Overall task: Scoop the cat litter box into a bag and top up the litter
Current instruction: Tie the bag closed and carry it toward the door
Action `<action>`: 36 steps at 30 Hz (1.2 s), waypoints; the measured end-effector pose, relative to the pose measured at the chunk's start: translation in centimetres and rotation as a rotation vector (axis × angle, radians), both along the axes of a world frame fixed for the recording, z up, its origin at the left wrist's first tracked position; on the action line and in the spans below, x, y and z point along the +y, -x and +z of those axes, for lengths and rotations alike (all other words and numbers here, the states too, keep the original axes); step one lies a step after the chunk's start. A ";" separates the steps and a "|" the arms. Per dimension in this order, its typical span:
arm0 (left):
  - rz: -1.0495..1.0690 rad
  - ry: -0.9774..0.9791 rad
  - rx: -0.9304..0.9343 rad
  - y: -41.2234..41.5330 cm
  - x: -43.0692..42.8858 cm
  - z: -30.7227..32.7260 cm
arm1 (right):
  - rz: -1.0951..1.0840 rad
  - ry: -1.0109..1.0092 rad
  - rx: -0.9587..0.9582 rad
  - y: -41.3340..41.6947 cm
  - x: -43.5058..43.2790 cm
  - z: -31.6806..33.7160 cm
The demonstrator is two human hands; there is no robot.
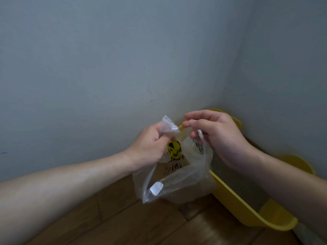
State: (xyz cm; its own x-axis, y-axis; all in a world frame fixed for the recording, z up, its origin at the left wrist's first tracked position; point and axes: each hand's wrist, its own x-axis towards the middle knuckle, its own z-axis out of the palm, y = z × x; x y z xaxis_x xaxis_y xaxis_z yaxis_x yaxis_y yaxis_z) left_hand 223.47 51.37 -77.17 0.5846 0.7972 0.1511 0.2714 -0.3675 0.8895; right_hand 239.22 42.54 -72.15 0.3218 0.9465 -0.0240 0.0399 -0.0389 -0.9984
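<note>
Above the yellow litter box [235, 197], 2 hands, left hand [150, 145] and right hand [215, 137], gripping a clear bag [177, 184]

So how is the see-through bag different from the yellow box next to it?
The plastic bag is clear, thin and crumpled; the litter box is solid yellow with stiff walls. The bag hangs in the air, pinched by the left hand and the right hand; the box sits on the wooden floor in the corner. Both are open at the top and carry some yellow.
</note>
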 end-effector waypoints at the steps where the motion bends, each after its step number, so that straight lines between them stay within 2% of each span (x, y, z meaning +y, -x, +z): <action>1: -0.029 0.032 -0.040 -0.1 -0.1 0.2 | 0.017 -0.025 -0.028 -0.1 0.0 0.2; 3: -0.141 0.118 -0.121 -0.3 -0.2 0.5 | 0.058 -0.069 -0.065 -0.2 0.0 0.4; 7: -0.275 0.217 -0.153 -1.3 -0.8 1.0 | 0.143 -0.096 -0.145 0.3 0.3 0.5; 11: -0.112 0.183 -0.222 -2.4 -1.4 1.9 | 0.123 -0.190 -0.338 0.0 0.3 -0.1; 12: -0.110 0.193 -0.236 -2.5 -1.5 2.2 | 0.088 -0.217 -0.332 -0.4 0.4 -0.4; 16: -0.179 0.353 -0.224 -2.0 -1.9 3.0 | 0.043 -0.210 -0.101 -1.2 0.4 -1.7; 18: -0.206 0.439 -0.231 -1.9 -2.1 2.6 | 0.059 -0.195 -0.110 -1.1 0.2 -2.4; 22: -0.151 0.477 -0.241 -2.4 -2.6 2.3 | 0.026 -0.205 -0.234 -1.7 0.1 -3.1; 24: -0.128 0.498 -0.283 -2.6 -2.3 2.5 | 0.060 -0.128 -0.293 -2.7 -0.2 -3.9; 27: -0.099 0.553 -0.408 -2.7 -1.5 2.6 | 0.287 0.113 -0.433 -2.6 -1.2 -5.2; 28: -0.105 0.570 -0.432 -2.7 -1.5 2.6 | 0.298 0.169 -0.461 -2.1 -1.5 -5.8; 30: -0.138 0.595 -0.466 -2.9 -1.8 2.9 | 0.225 0.187 -0.500 -1.5 -1.6 -7.0; 33: -0.154 0.576 -0.527 -3.1 -1.6 3.7 | 0.118 0.071 -0.670 -0.8 -1.6 -8.4; 36: -0.154 0.521 -0.560 -3.2 -1.1 4.3 | -0.001 0.045 -0.633 -0.3 -1.9 -8.4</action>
